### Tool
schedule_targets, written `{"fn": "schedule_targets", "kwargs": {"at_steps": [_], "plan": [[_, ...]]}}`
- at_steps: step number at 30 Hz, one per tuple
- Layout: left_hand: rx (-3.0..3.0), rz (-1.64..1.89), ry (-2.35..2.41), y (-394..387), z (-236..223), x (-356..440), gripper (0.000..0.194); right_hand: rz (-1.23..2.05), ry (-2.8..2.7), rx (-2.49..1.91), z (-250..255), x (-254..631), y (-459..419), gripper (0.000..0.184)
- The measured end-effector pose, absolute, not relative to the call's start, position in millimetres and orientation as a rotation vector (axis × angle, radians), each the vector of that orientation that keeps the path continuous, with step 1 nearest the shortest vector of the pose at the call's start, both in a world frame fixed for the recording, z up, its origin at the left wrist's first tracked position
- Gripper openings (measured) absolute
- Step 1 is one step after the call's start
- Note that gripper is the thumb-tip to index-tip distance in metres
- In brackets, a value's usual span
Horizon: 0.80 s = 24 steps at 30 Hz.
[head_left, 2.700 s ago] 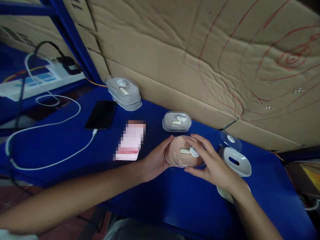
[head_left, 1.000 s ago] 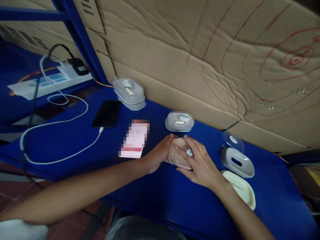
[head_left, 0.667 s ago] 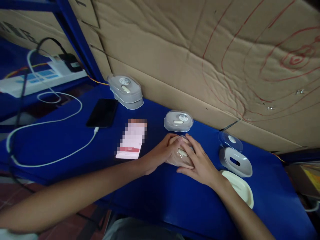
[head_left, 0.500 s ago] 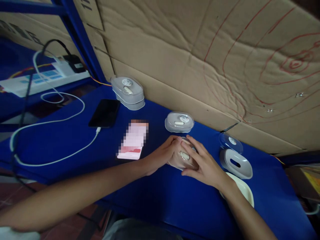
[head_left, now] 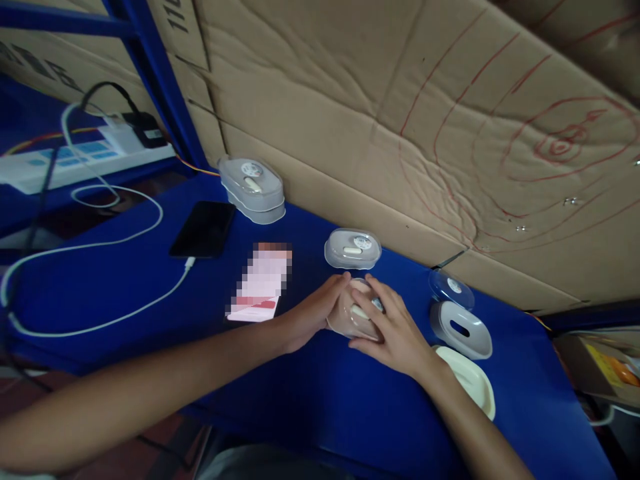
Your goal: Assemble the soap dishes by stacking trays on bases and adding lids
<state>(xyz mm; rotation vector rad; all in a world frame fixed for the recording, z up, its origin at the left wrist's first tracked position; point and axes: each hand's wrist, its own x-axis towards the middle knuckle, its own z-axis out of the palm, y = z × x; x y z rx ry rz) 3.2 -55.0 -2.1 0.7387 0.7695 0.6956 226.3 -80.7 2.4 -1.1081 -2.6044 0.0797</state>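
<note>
Both hands are on an oval plastic box [head_left: 347, 321] with a clear lid, a pale slot-shaped piece and a round label on top. My left hand [head_left: 320, 310] grips its left side, with the fingers partly hidden behind the box. From the right, my right hand [head_left: 397, 327] wraps over the lid, fingers across the top and thumb at the near edge. Just beyond stands a similar lidded grey box [head_left: 353, 248]. Right of my hands are a loose clear lid [head_left: 453, 290], a grey oval shell [head_left: 477, 335] with a dark slot, and a cream tray [head_left: 475, 383].
Stacked grey boxes [head_left: 255, 193] stand at the back left. A black phone [head_left: 203, 229] with a white cable lies near a lit phone [head_left: 260, 283]. A power strip [head_left: 75, 163] is at far left. The cardboard wall [head_left: 325, 120] bounds the blue table [head_left: 320, 407].
The view has shifted slightly, so most things appear a little further left. Both hands keep their hold on the box, with only a small change in the right fingers over the lid.
</note>
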Motion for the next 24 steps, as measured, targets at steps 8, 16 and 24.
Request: {"fn": "schedule_targets", "kwargs": {"at_steps": [8, 16, 24], "plan": [[0.704, 0.686, 0.727, -53, -2, 3, 0.058, 0.146, -2.589, -1.141, 3, 226, -80, 0.086], [0.791, 0.758, 0.735, -53, 2, 5, 0.074, 0.272, -2.521, -1.359, 11, 245, -69, 0.083], [0.761, 0.742, 0.813, -35, -1, -7, 0.035, 0.164, -2.562, -1.51, 25, 276, -48, 0.071]]}}
